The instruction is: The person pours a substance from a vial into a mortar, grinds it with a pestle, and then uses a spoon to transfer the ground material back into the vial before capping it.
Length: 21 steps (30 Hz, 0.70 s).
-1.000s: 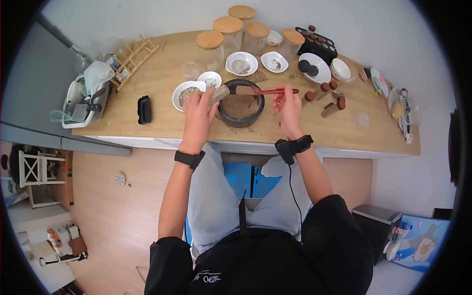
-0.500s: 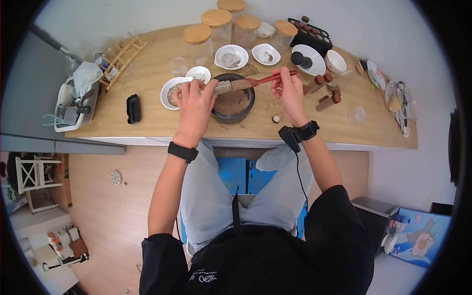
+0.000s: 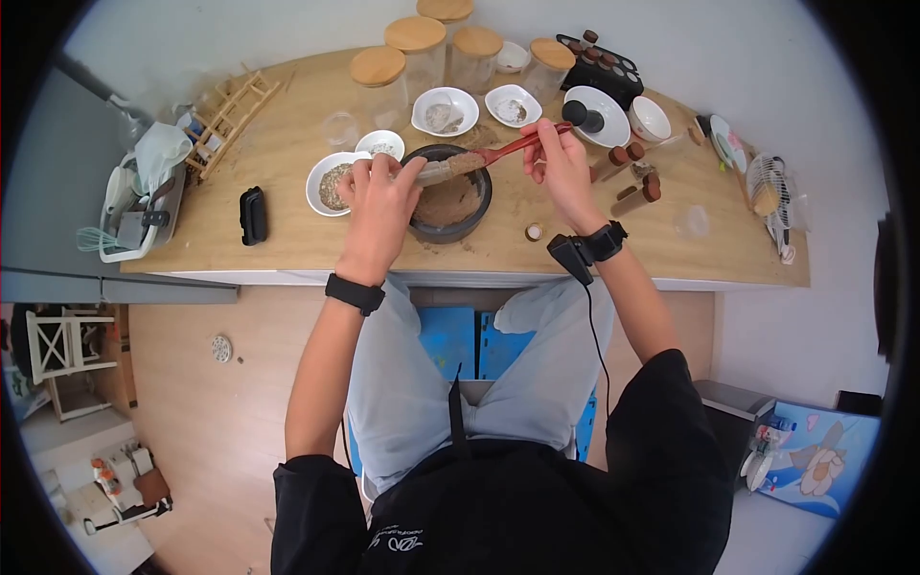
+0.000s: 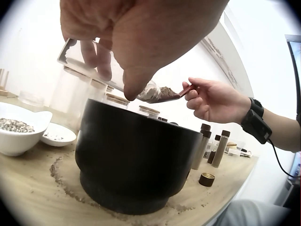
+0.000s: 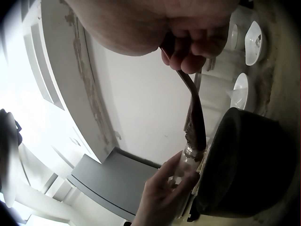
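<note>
My left hand [image 3: 378, 213] holds a clear glass vial [image 3: 434, 173] tilted almost flat over the black bowl [image 4: 131, 155]. Pale powder shows inside the vial near its mouth. In my right hand [image 3: 563, 177], the thumb and fingers pinch the handle of a red spoon [image 3: 520, 143]. Brown powder [image 4: 167, 92] is heaped on the spoon, and its tip meets the vial's mouth. More brown powder [image 3: 447, 203] lies in the bowl below. Beside the left hand stands a white dish [image 3: 317, 192] of coarse grains.
A small cap [image 3: 535, 231] lies right of the bowl, near several brown-capped vials [image 3: 636, 195]. Wooden-lidded jars [image 3: 379, 77] and white dishes [image 3: 467, 101] line the back. A black case [image 3: 253, 216] sits left. Spilled powder [image 4: 59, 176] surrounds the bowl.
Both hands have lifted slightly from the bowl's powder. The spoon came up loaded and tilted, its tip now against the vial's mouth. The view has also shifted, and the cap has come into sight.
</note>
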Each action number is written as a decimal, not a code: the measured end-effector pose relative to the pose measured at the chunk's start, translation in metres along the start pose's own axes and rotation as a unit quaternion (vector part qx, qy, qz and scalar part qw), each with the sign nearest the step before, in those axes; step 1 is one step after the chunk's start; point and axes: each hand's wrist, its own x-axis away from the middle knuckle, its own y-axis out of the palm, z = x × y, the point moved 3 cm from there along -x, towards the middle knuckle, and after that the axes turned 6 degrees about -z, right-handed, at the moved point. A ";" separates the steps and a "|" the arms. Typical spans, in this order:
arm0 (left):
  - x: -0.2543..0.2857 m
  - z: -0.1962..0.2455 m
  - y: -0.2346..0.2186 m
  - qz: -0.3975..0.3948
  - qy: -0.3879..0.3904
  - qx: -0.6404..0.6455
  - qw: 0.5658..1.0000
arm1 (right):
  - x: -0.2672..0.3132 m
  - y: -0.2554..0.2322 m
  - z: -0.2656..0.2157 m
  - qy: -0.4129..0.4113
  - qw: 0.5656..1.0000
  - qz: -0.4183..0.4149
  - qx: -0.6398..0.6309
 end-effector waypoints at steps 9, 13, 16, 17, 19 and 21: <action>-0.006 0.013 0.014 0.055 -0.044 0.103 0.992 | -0.022 -0.013 -0.044 -0.034 0.997 -0.032 0.059; -0.009 0.018 0.017 0.078 -0.096 0.137 0.983 | -0.023 -0.010 -0.066 -0.028 0.996 -0.037 0.079; -0.009 0.021 0.022 0.077 -0.113 0.169 0.976 | -0.019 -0.004 -0.079 -0.017 0.995 -0.035 0.094; -0.008 0.022 0.024 0.081 -0.116 0.180 0.974 | -0.018 -0.004 -0.079 -0.016 0.995 -0.034 0.094; -0.008 0.022 0.027 0.090 -0.116 0.190 0.971 | -0.019 -0.003 -0.080 -0.021 0.993 -0.037 0.111; -0.008 0.021 0.029 0.100 -0.115 0.200 0.968 | -0.020 -0.003 -0.081 -0.022 0.992 -0.038 0.117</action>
